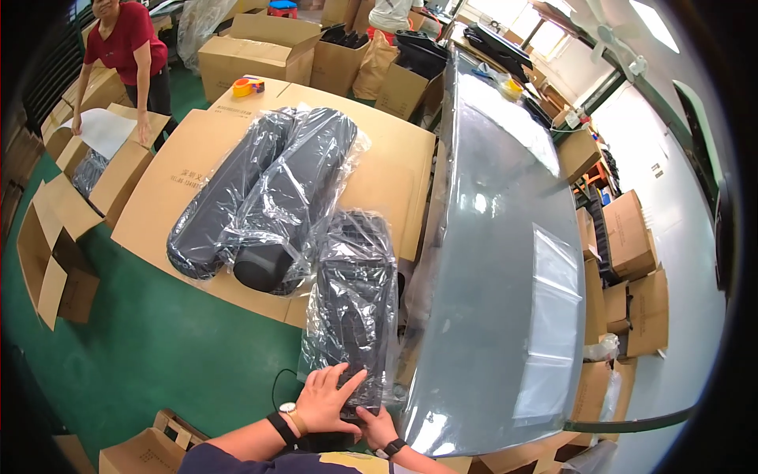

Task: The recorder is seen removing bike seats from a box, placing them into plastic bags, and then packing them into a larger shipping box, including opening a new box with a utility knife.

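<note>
Left hand (324,401) on crinkled, clear plastic (355,296)

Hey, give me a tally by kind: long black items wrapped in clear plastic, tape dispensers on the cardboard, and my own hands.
Wrapped black items: 3, one of them at your hands
Tape dispenser on the cardboard: 1
Your hands: 2, left hand and right hand
Total: 6
</note>
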A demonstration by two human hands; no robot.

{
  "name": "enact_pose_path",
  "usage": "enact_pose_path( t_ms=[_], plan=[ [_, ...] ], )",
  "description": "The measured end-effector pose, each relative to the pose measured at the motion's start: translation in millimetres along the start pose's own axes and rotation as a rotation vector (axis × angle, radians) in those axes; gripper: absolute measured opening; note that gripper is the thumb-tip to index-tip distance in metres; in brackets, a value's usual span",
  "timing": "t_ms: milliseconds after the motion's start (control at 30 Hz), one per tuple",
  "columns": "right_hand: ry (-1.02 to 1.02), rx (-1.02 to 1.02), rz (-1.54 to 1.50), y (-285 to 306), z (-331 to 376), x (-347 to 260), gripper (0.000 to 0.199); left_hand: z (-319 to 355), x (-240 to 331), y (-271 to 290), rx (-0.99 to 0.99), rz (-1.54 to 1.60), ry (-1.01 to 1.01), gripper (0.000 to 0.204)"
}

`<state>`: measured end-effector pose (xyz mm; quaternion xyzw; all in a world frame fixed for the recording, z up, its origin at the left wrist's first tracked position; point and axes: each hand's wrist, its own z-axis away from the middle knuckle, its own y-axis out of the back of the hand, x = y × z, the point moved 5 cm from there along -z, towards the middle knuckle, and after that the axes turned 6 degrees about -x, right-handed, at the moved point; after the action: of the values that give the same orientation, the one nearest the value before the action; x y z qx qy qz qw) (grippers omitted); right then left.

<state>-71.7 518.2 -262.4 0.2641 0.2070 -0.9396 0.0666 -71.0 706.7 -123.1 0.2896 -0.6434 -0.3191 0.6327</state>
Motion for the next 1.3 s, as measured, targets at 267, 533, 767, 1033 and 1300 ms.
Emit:
enact_pose_path(
  t_ms=[267, 533, 767, 1033, 1300],
  plan=[
    [-0.023, -0.064, -0.069, -34.6, -39.9, -31.6, 0.027, 0.1, -40.6, -11.5, 0.292, 0.438, -0.002, 0.019],
    [0.093, -0.145, -0.116, -78.7, -119.6, -81.5, 0.045, -15.8, -71.8, 37.1, 0.516, 0.155, 0.297, 0.014],
    [-0.118, -0.467, 0.165, -88.1, -28.9, -44.4, 0.034, 24.9, -76.2, -34.2, 0.096, 0.159, 0.251, 0.008],
    [0.264, -0.405, 0.703, -2.9, 138.6, -49.9, 0.035, 35.7, 23.3, -122.3, -0.604, 0.171, -0.099, 0.02],
    [0.291, 0.489, 0.105, 203.7, 226.9, 70.0, 0.031, 20.0, 59.6, -179.7, -1.03, 0.52, 0.222, 0.049]
  ],
)
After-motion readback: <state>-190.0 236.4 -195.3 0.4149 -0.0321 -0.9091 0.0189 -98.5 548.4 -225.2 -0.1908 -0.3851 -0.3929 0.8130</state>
